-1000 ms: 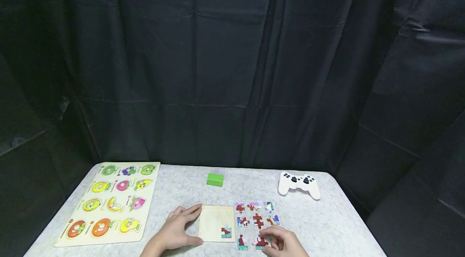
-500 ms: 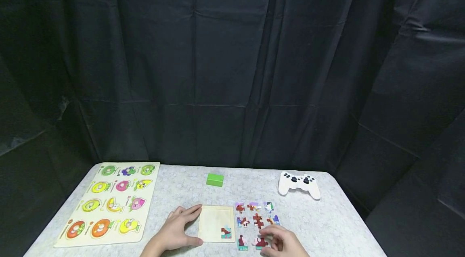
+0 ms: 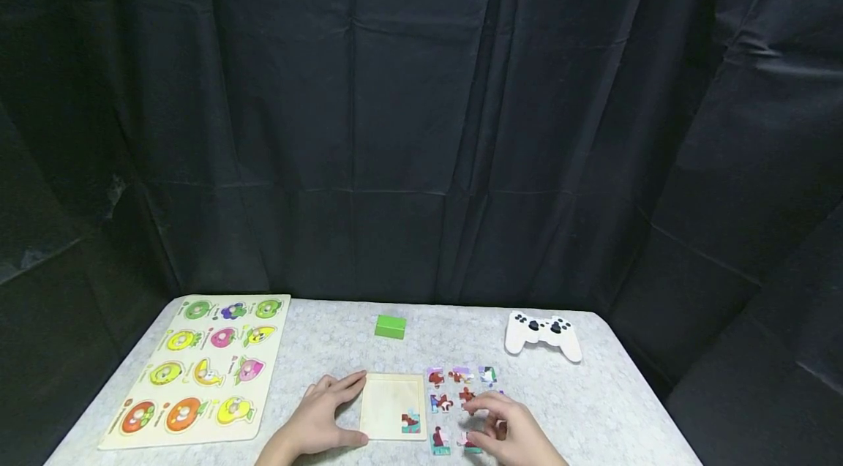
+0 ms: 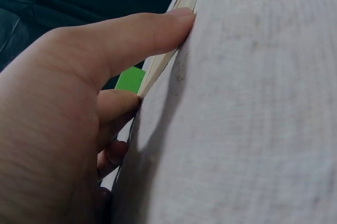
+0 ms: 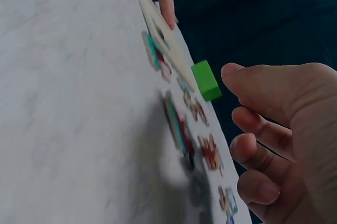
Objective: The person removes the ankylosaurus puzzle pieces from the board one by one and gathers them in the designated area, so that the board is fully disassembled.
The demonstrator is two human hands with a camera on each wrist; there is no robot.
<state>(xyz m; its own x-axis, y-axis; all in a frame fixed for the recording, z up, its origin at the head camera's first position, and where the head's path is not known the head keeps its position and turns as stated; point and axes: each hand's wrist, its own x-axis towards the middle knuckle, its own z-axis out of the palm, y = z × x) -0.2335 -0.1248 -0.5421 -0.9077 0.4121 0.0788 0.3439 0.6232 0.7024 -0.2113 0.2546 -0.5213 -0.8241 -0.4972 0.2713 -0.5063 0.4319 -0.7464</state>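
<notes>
My left hand [image 3: 320, 416] rests at the left side of a small square wooden puzzle tray [image 3: 385, 407], thumb and index fingertips touching its edge near the two left corners. One jigsaw piece lies in the tray's lower right corner. In the right wrist view, my right hand [image 5: 284, 134] has its thumb and loosely bent fingers apart with nothing between them. It hovers over the loose pieces, partly covering a red-and-teal jigsaw piece [image 3: 471, 446] and a red jigsaw piece [image 3: 467, 394]. Left of it lies another red-and-teal piece [image 3: 440, 442].
Several more jigsaw pieces lie in rows right of the tray, including a green-and-white one [image 3: 487, 374]. A green block [image 3: 391, 326] sits behind the tray. A white game controller [image 3: 543, 335] is at the back right, a fruit puzzle board [image 3: 197, 371] at the left.
My right hand has moved up and slightly away from the bottom-row red-and-teal piece, now covering more of the middle row. The left hand and tray stay in place.
</notes>
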